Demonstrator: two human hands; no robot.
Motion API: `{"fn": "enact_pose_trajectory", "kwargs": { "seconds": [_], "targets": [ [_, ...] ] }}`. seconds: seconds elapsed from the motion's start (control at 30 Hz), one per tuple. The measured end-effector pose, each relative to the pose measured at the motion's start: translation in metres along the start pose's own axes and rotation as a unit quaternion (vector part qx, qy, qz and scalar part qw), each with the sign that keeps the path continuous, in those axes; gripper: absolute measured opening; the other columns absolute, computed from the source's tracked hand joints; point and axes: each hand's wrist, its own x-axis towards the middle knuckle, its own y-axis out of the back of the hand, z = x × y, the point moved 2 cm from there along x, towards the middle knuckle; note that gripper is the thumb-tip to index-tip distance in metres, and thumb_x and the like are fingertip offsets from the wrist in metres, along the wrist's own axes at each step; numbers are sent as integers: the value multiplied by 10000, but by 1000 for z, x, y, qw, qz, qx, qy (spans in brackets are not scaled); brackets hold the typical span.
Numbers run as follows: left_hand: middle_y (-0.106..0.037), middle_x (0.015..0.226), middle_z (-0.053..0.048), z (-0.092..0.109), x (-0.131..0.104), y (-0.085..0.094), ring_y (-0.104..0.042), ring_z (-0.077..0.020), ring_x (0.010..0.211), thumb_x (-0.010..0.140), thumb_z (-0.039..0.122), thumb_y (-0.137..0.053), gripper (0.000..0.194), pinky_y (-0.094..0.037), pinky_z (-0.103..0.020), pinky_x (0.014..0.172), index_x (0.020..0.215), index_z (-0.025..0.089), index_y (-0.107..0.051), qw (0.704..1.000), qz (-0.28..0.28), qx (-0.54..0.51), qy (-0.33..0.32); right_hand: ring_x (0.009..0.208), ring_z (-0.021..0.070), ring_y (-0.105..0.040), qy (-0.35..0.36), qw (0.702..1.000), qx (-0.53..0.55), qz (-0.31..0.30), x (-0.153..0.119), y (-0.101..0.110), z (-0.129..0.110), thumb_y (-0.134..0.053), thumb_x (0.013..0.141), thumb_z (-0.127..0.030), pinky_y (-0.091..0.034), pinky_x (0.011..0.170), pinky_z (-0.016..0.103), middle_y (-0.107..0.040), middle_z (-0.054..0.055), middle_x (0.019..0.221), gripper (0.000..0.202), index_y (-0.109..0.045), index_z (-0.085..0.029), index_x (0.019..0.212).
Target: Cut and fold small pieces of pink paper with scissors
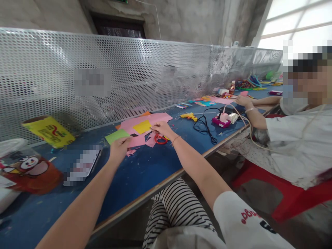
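Note:
My left hand [119,149] is closed, thumb and fingers pinching the edge of a small pink paper piece [138,140]. A light green sheet of paper [116,136] lies just behind that hand. My right hand [164,129] is closed too, its fingertips at the right corner of a yellow paper piece [141,127]. Larger pink paper [160,117] lies on the table beneath and behind the yellow one. Scissors with red handles [161,139] rest right under my right hand, partly covered by it. Pink scraps [131,152] are scattered between my hands.
On the blue table [140,176] are a yellow glue gun [189,117], black cable [204,126] and purple power strip [221,121]. Leftward stand a phone [84,164], drink cup [36,169] and yellow bag [49,131]. Perforated metal screen [135,72] runs behind. A person [298,131] sits at right.

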Motion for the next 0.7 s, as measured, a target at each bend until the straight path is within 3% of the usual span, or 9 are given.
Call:
{"fn": "enact_pose_trajectory", "kwargs": {
  "seconds": [0.1,0.2,0.3,0.47,0.6,0.7],
  "targets": [
    [-433,416,47,-2,-1,-9,-452,-111,375,682,477,-535,338,-328,-208,377,698,147,-609,996,-77,43,-17,648,96,-549,50,990,-43,-125,-10,-17,-12,-550,731,-361,-421,593,205,-620,36,774,243,-593,-131,796],
    [-419,416,50,-3,-3,-15,-444,-102,381,710,487,-510,343,-318,-205,389,686,154,-592,994,-89,38,-55,660,96,-500,132,962,-151,-185,-20,-33,-25,-590,693,-418,-372,603,203,-591,10,708,291,-607,-130,724],
    [-453,421,42,-1,-4,-17,-457,-103,390,720,485,-506,335,-344,-208,410,662,160,-569,995,-80,4,-63,622,88,-452,152,960,-182,-147,-20,-35,-28,-551,714,-467,-337,586,210,-544,-5,648,344,-593,-126,691],
    [-612,578,-19,1,-7,-23,-559,-127,492,670,435,-581,285,-433,-223,480,668,151,-561,996,-79,-39,-31,568,74,-391,134,981,-120,-69,-16,-29,-21,-541,709,-461,-312,549,210,-451,-33,588,332,-534,-136,638],
    [-643,625,-24,-6,-5,-28,-602,-146,550,645,434,-606,313,-482,-256,555,758,142,-591,994,-52,-99,7,550,71,-399,94,989,-86,-70,-16,-32,-16,-545,693,-424,-327,537,209,-458,-36,592,285,-537,-141,658],
    [-625,583,-7,-10,-3,-27,-590,-135,527,616,414,-644,296,-485,-248,547,706,138,-582,992,-30,-125,10,538,71,-421,73,990,-71,-99,-17,-35,-14,-549,682,-392,-343,529,206,-474,-35,588,250,-536,-143,662]
  ]
}}
